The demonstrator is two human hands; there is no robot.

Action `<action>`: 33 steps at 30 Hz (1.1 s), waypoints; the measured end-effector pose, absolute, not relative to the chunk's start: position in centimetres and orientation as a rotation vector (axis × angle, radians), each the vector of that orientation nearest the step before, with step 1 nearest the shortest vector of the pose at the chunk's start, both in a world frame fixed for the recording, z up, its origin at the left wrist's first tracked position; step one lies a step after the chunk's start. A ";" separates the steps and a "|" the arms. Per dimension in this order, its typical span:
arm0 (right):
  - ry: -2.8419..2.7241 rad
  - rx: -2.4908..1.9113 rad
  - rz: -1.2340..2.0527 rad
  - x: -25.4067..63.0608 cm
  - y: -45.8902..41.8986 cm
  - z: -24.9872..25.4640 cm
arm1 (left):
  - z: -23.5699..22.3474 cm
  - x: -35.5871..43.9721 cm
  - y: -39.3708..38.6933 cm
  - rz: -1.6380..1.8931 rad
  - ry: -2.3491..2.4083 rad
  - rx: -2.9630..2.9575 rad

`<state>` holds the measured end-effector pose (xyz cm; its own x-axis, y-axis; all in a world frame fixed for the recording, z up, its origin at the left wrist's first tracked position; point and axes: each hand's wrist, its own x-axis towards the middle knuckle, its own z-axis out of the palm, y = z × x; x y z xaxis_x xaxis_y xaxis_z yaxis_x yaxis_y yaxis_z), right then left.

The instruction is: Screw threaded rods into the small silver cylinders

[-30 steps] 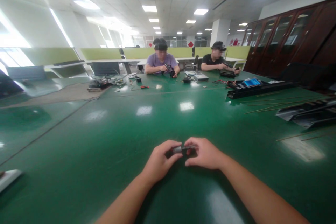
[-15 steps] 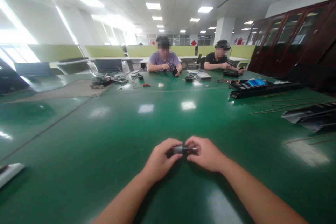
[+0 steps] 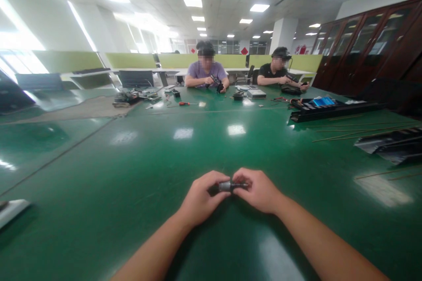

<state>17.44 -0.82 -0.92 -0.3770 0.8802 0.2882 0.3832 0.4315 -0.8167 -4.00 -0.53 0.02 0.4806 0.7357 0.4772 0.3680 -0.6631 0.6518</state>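
Note:
Just above the green table, my left hand [image 3: 201, 195] grips a small grey metal cylinder with a dark shaft [image 3: 224, 186] between thumb and fingers. It lies level, its narrow dark end pointing right. My right hand [image 3: 260, 189] closes around that narrow end, with thumb and fingertips touching the dark collar beside the grey body. The shaft's tip shows partly between the right fingers. Whether the piece is a motor cannot be made out at this size. Both hands meet near the middle of the view.
Across the green table [image 3: 158, 153] sit two people handling dark tools. A red-handled screwdriver [image 3: 186, 103] lies before them. Scrap parts [image 3: 127, 98] are heaped at the far left. Black metal channels [image 3: 329, 112] and thin rods [image 3: 349, 134] occupy the right; a white object [image 3: 13, 211] is at left.
My right thumb and fingers have closed in on the dark collar, where they were apart from it before. My left hand keeps its grip on the grey body.

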 end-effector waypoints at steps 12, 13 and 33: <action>-1.941 -1.087 0.882 17.4 -0.8 -0.6 | -0.3 -4.0 -0.6 1.029 0.962 2.263; -1.934 -1.083 0.894 17.4 -0.8 -0.7 | -0.3 -4.0 -0.6 1.029 0.975 2.260; -1.992 -1.137 0.806 17.6 -0.8 -0.4 | 0.1 -3.8 -0.7 0.993 1.041 2.278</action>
